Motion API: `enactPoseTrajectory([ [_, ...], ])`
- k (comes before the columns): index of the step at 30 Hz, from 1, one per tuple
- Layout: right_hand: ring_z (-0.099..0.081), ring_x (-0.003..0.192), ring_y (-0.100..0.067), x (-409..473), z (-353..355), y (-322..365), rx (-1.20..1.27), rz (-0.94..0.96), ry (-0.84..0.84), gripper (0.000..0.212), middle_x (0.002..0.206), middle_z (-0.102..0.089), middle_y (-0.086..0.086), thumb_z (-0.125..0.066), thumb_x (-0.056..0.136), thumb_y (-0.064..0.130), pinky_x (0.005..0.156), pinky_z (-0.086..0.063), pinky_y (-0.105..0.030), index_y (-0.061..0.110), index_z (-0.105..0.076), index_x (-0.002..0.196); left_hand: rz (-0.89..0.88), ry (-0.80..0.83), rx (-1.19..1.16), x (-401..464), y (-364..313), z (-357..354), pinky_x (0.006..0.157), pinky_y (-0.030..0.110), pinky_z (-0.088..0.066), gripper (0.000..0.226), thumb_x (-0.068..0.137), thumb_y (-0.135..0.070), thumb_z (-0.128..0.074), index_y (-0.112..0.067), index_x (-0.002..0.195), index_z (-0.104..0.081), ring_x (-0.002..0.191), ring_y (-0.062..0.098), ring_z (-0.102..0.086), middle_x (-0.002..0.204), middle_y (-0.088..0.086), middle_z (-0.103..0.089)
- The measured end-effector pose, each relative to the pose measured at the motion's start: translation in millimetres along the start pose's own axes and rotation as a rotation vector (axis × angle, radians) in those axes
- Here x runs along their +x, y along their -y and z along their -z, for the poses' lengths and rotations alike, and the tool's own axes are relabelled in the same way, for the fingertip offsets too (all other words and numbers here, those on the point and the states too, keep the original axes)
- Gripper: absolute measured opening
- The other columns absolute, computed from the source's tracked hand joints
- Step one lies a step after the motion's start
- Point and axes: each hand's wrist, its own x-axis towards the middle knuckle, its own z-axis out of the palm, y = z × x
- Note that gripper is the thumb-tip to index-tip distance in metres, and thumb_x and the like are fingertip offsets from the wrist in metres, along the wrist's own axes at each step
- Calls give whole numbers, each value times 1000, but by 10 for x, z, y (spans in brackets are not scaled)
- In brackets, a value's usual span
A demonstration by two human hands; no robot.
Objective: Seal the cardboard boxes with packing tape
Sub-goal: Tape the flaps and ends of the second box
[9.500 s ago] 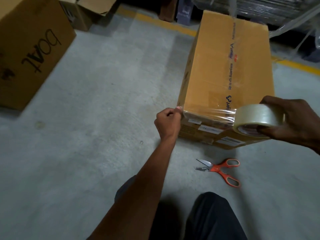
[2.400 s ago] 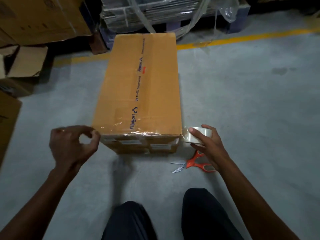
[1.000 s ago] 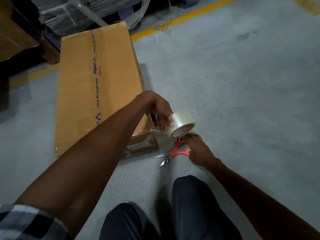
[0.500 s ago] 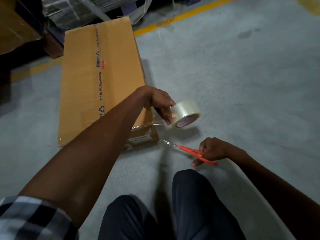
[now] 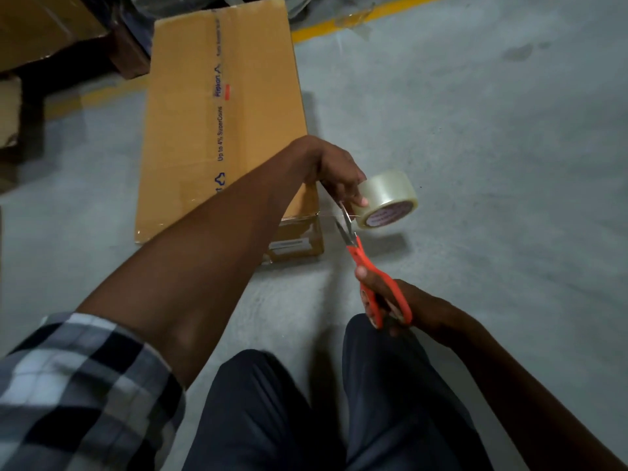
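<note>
— Cardboard first: where does the long cardboard box lie?

— Flat on the grey concrete floor, running from the top centre of the frame down toward the middle, a printed strip of tape along its top face. Its near right corner sits just left of the centre.

— And the tape roll?

— Just right of that corner, held off the floor. The left hand reaches across the box and grips the roll, fingertips curled over its left edge, the printed core facing down and toward the camera. A thin stretch of clear tape runs from the box corner toward the roll.

— What about the scissors?

— Orange-handled, below the roll. The right hand holds them, fingers wrapped through and around the handles. The blades point up the frame and are parted, their tips right at the tape stretch, between the box corner and the left fingertips.

— Anything else nearby?

— Dark trousers at the bottom centre, a checked sleeve at lower left, more brown cartons at upper left, and a yellow floor line along the top.
</note>
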Motion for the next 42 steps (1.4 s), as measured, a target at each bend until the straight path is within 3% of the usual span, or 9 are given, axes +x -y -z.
enactPoseTrajectory([
  [9,-62,61,-22,235,-189,80,6,-35,-279,95,67,-66,-6,-58,64,94,62,-54,-35,2,-69,88,-19,31,74,39,4,2,74,15,-56,44,101,-7,-60,14,138,-51,68,4,-74,120,28,-69],
  [13,-67,63,-17,274,-171,48,-14,8,-345,69,69,-72,-8,-66,68,87,85,-59,-45,18,-72,65,-30,26,51,9,14,18,87,23,-58,44,97,-6,-66,8,137,-55,76,12,-76,123,24,-69],
  [18,-63,54,-13,182,-226,51,-7,30,-493,86,62,-69,-9,-76,57,85,74,-59,-39,0,-67,65,13,30,70,-20,-3,1,105,36,-51,43,98,-10,-66,2,138,-56,76,12,-74,125,26,-68],
  [21,-64,54,-18,125,-187,75,-94,32,-566,91,60,-67,-13,-75,50,86,73,-59,-36,-4,-64,63,39,-22,55,-29,-34,-31,104,37,-51,43,100,-15,-64,1,139,-55,75,11,-71,98,15,-76],
  [25,-63,57,-18,185,-123,39,-215,10,-602,82,53,-58,-5,-75,48,89,69,-57,-36,10,-55,55,25,-147,13,11,-124,-42,73,18,-58,37,101,-12,-62,5,134,-59,60,0,-69,72,-7,-76],
  [30,-56,59,-12,383,142,-204,-300,-98,-466,58,59,-54,2,-81,71,66,63,-49,-27,17,-51,66,74,-437,278,32,-207,-32,100,43,-55,19,89,-11,-73,-21,106,-73,64,9,-74,67,-9,-75],
  [35,-53,120,-33,671,332,-582,-776,-335,-568,95,125,-58,-15,-44,80,84,105,-36,-40,1,-51,126,-36,-590,463,-34,-246,-80,83,34,-61,43,86,-5,-75,-18,126,-69,65,17,-75,106,3,-71],
  [38,-41,129,-37,753,390,-531,-723,-362,-621,67,133,-49,-20,-66,89,52,101,-43,-42,3,-50,133,-61,-574,364,-37,-188,-53,71,27,-63,43,88,-2,-73,-17,127,-72,66,20,-76,101,4,-63],
  [42,-62,111,-33,749,251,-165,-604,-115,-720,33,120,-63,-18,-64,95,30,90,-50,-38,6,-63,117,-81,-617,217,-73,-60,22,74,26,-63,42,86,-3,-73,-18,125,-74,62,16,-75,91,2,-71],
])
